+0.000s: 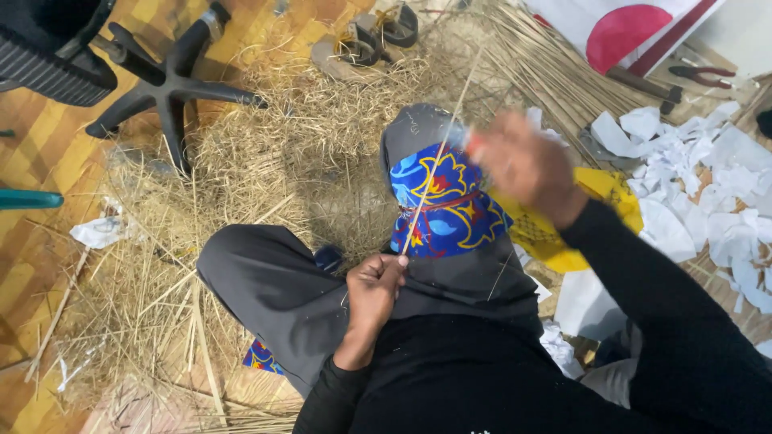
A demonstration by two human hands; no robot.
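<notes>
The thin stick [438, 157] runs in a slant through the middle of the frame, from my left hand [374, 289] up toward the top centre, and it passes in front of the blue patterned cloth [446, 201] that is tied around my knee. I judge it very light and quite stiff for its thickness, but brittle, so it may snap if I bend it sharply or press it in the middle. Its surface looks dry and smooth, maybe a little slippery between the fingers. My left hand is closed around the lower end of it, with the fingers curled tight, and this low end seems to me the good place to hold, because there the stick does not swing. My right hand [523, 165] is higher, in the centre right of the frame, and it is blurred; it seems to pinch something small and red at the stick, but I cannot tell clearly how the fingers are set. Behind the cloth, in the upper centre, lies a big heap of dry straw [273, 161], and to the upper right a bundle of long sticks [555, 68] of the same kind. A yellow cloth [595, 217] lies under my right forearm. White paper scraps [708, 185] cover the floor at the right edge. A black office chair base [165, 84] stands in the upper left.
</notes>
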